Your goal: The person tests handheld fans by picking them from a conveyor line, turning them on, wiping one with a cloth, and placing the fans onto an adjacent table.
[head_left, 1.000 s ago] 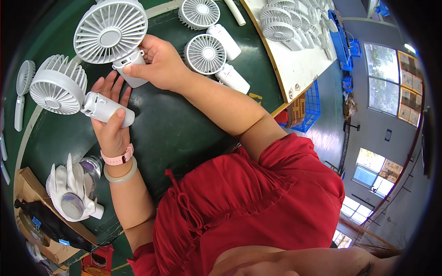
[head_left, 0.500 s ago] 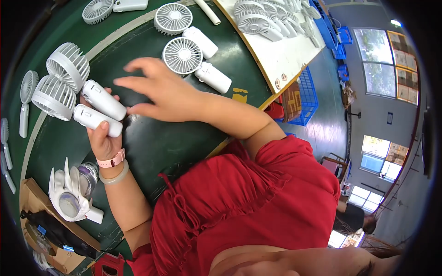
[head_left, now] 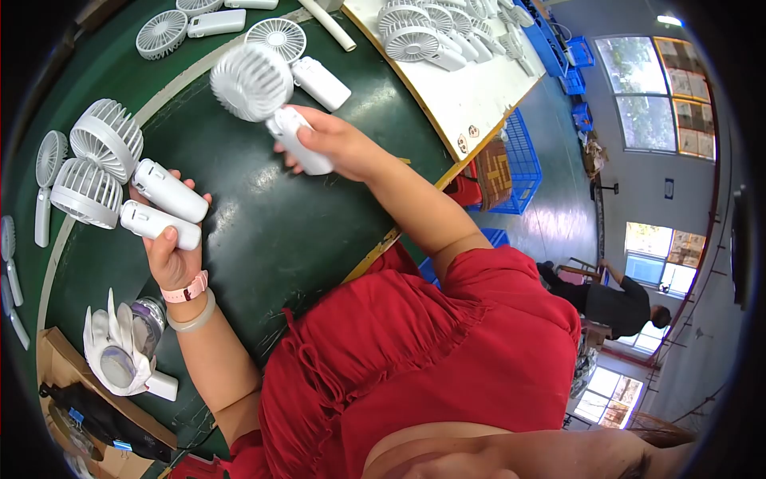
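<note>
My left hand (head_left: pixel 173 262), with a pink watch at its wrist, is closed around the handles of two white handheld fans (head_left: pixel 170 190). Their round caged heads point away to the left, side by side. Farther right, my right hand (head_left: pixel 343 145) grips the handle of another white fan (head_left: pixel 299 142), whose tilted, slightly blurred head is raised over the green table (head_left: pixel 247 239). Just behind that head lies one more white fan (head_left: pixel 321 84) on the tabletop, partly covered by it.
Several fans stand grouped on a white board (head_left: pixel 423 88) at upper right. More fans (head_left: pixel 162 35) lie along the table's far side. A white glove (head_left: pixel 112 343), a clear jar (head_left: pixel 149 319) and a cardboard box (head_left: pixel 68 359) are at lower left. A person in black (head_left: pixel 618 307) is in the background.
My right hand, previously spread above the table, has closed on a fan's handle and lifted it leftward. My left hand still holds its two fans. The view has shifted slightly.
</note>
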`<state>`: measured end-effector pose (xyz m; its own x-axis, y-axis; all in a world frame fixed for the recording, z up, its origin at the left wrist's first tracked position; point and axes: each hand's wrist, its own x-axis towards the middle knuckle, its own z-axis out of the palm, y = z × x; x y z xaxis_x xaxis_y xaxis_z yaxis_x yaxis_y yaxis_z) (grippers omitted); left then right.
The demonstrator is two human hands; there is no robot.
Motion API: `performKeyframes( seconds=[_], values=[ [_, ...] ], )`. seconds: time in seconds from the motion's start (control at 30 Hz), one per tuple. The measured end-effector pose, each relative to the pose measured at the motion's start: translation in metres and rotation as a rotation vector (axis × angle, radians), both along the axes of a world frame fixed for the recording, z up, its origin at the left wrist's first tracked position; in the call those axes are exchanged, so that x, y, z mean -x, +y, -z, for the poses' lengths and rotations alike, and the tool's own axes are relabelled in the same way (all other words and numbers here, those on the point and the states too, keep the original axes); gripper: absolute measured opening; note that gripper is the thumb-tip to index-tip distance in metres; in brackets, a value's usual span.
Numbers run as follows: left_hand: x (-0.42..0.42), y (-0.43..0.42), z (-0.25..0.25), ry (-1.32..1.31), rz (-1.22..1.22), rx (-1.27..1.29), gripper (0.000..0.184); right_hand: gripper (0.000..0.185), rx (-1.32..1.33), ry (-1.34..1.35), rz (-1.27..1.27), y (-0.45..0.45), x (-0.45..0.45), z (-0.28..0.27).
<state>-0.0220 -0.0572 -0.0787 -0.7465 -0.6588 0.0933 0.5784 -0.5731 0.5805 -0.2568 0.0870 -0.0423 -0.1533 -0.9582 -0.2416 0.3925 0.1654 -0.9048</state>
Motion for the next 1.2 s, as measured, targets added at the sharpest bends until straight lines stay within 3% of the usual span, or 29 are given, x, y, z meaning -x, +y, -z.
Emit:
performKeyframes(
  seconds=[0.07,0.17,0.37,0.47,0.53,0.57,0.63,0.7,0.8,1.2],
  values=[
    [-0.001,0.0,-0.001,-0.006,-0.004,0.005,0.082,0.057,0.251,-0.358,-0.186,-0.029,0.0,0.003],
    [-0.002,0.0,-0.003,-0.013,-0.009,0.01,0.084,0.062,0.376,-0.829,-0.365,-0.066,-0.014,-0.005],
    [-0.003,-0.001,-0.005,-0.017,-0.003,-0.016,0.088,0.066,0.44,-0.908,-0.445,-0.09,-0.031,-0.009],
    [-0.002,-0.002,-0.004,0.017,0.015,-0.057,0.086,0.064,0.39,-0.816,-0.402,-0.09,-0.03,-0.004],
    [-0.003,-0.002,-0.002,0.052,0.035,-0.078,0.085,0.058,0.33,-0.452,-0.129,-0.089,-0.032,0.0],
    [-0.003,-0.002,-0.002,0.047,0.027,-0.082,0.085,0.045,0.431,-0.461,-0.072,-0.091,-0.035,0.001],
    [-0.003,-0.002,-0.002,0.091,0.052,-0.083,0.083,0.038,0.266,-0.202,0.029,-0.084,-0.038,-0.004],
    [-0.001,-0.001,-0.005,0.079,0.049,-0.073,0.083,0.035,0.249,-0.221,0.04,-0.087,-0.039,0.0],
    [0.0,0.0,-0.008,-0.003,0.002,-0.088,0.089,0.035,0.222,-0.018,0.056,-0.088,-0.037,0.004],
    [-0.001,0.0,-0.005,0.02,0.049,-0.061,0.083,0.044,0.241,0.05,0.108,-0.091,-0.037,0.009]
  ],
)
